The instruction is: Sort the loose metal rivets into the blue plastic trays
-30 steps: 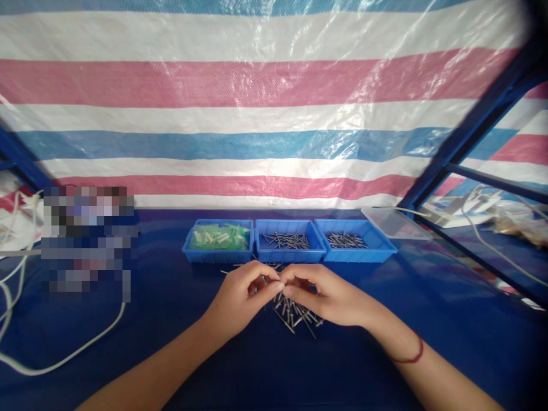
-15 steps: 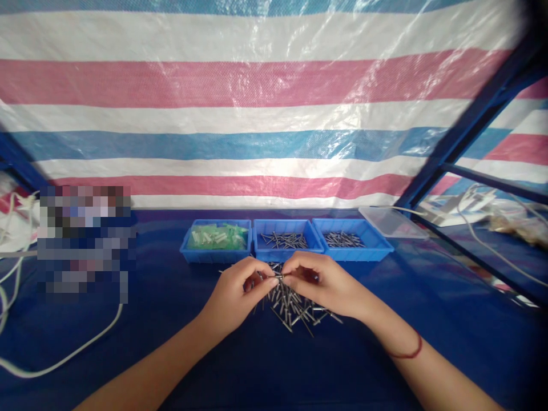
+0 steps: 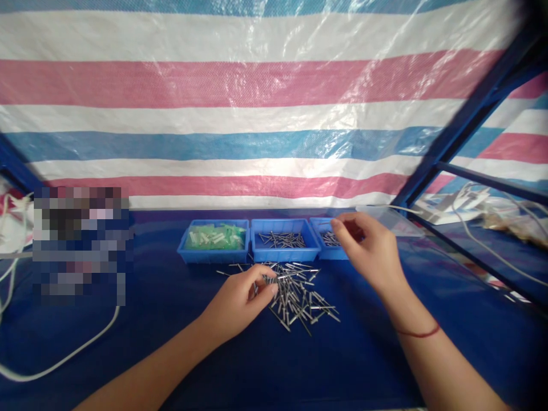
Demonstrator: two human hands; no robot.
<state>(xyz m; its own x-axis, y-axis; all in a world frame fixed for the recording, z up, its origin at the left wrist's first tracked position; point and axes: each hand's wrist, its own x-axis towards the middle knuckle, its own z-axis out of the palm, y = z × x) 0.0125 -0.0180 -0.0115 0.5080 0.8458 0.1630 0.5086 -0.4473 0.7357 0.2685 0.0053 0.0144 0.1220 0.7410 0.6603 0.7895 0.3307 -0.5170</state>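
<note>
A loose pile of silver blind rivets lies on the blue table, in front of three blue bins. At the pile's left edge is my left hand, its thumb and index finger apart with nothing I can see held between them. My right hand hangs over the right bin and hides much of it. Its thumb and index finger come together at the tips; whatever they hold is hidden. More rivets lie in that bin and in the middle bin.
The left bin holds green plastic bags with small white pieces. Behind the right hand lies a clear plastic lid. A white cable curves across the table's left side. Blue metal frame bars and a striped sheet border the table.
My hands were together over the pile, pinching a rivet. The right hand has moved right and away to the right bin; the left has stayed by the pile, its fingers now parted.
</note>
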